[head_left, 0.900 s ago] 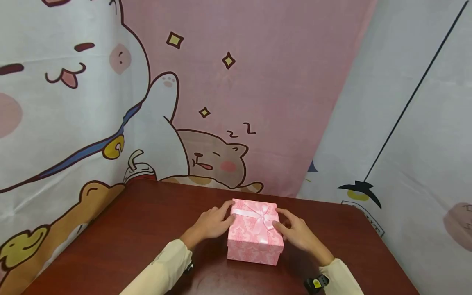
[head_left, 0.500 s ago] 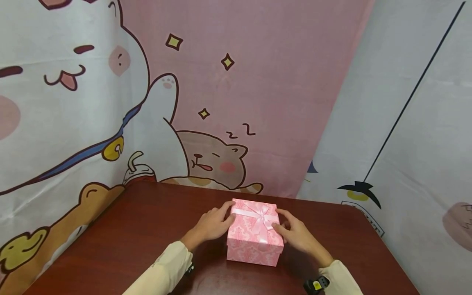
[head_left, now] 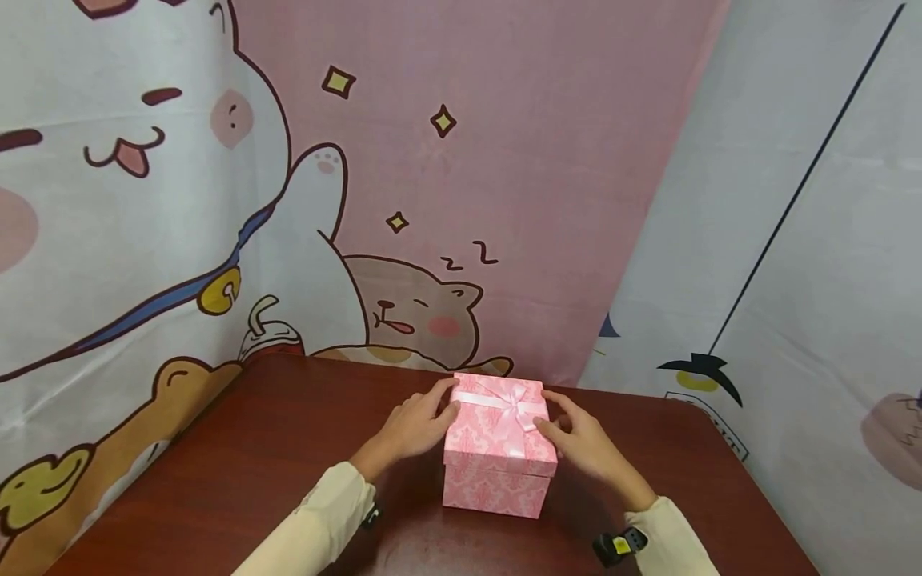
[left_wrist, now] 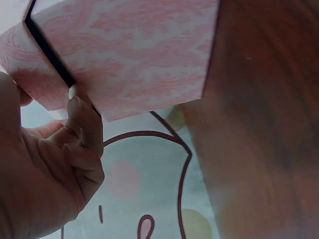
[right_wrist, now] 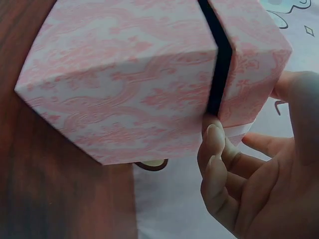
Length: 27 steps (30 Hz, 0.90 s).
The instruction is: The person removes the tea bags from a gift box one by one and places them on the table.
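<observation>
A pink patterned gift box stands on the table, its lid topped with a ribbon bow. The lid sits raised on the box base, still overlapping it in the head view. My left hand grips the lid's left side, and my right hand grips the right side, thumb near the bow. In both wrist views a dark strip runs along the lid's lower edge, with curled fingertips right at it; the patterned base wall shows beyond. What is inside the box is hidden.
The box stands on a dark reddish-brown table, near the middle. Behind it hangs a cartoon-printed cloth, close to the table's back edge. Both cream sleeves carry a small black device at the wrist.
Both hands have risen slightly, lifting the lid; more of the base's front wall now shows beneath it. The base has stayed in place.
</observation>
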Available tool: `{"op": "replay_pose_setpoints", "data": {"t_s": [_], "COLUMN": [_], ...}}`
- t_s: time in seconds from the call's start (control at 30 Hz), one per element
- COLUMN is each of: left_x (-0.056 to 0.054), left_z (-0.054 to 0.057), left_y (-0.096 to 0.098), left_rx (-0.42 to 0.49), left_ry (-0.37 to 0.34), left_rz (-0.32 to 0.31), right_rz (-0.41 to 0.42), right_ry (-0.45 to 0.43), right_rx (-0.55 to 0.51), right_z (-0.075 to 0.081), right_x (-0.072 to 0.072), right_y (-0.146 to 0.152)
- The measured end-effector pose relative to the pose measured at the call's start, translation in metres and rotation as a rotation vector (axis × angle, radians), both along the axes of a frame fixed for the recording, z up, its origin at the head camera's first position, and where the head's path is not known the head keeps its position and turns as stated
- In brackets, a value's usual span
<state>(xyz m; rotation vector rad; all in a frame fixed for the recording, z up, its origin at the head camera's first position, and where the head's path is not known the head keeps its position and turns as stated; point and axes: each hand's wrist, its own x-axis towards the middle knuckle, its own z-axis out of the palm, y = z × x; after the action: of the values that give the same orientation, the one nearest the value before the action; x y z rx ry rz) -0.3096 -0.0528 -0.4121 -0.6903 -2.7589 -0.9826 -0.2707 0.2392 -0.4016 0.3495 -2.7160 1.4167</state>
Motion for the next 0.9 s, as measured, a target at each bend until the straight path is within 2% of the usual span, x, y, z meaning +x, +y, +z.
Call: {"op": "replay_pose_setpoints", "data": {"t_s": [0.13, 0.3, 0.43, 0.53, 0.7, 0.9], "left_x": [0.003, 0.002, 0.001, 0.001, 0.003, 0.001], "left_z": [0.009, 0.015, 0.017, 0.021, 0.024, 0.028], "left_y": [0.000, 0.001, 0.000, -0.003, -0.009, -0.018], "left_rx": [0.077, 0.244, 0.332, 0.366, 0.428, 0.415], "left_ry": [-0.010, -0.031, -0.021, -0.002, -0.064, -0.072], "left_rz": [0.003, -0.006, 0.027, 0.054, 0.078, 0.129], "right_rz": [-0.008, -0.016, -0.027, -0.029, -0.023, 0.006], "right_ry": [0.027, 0.037, 0.029, 0.026, 0.049, 0.075], "right_rx": [0.013, 0.006, -0.002, -0.001, 0.009, -0.007], "right_z": [0.005, 0.010, 0.012, 0.015, 0.016, 0.015], "right_x": [-0.002, -0.003, -0.003, -0.003, -0.006, -0.013], "right_y": [0.000, -0.002, -0.007, -0.012, -0.019, -0.030]}}
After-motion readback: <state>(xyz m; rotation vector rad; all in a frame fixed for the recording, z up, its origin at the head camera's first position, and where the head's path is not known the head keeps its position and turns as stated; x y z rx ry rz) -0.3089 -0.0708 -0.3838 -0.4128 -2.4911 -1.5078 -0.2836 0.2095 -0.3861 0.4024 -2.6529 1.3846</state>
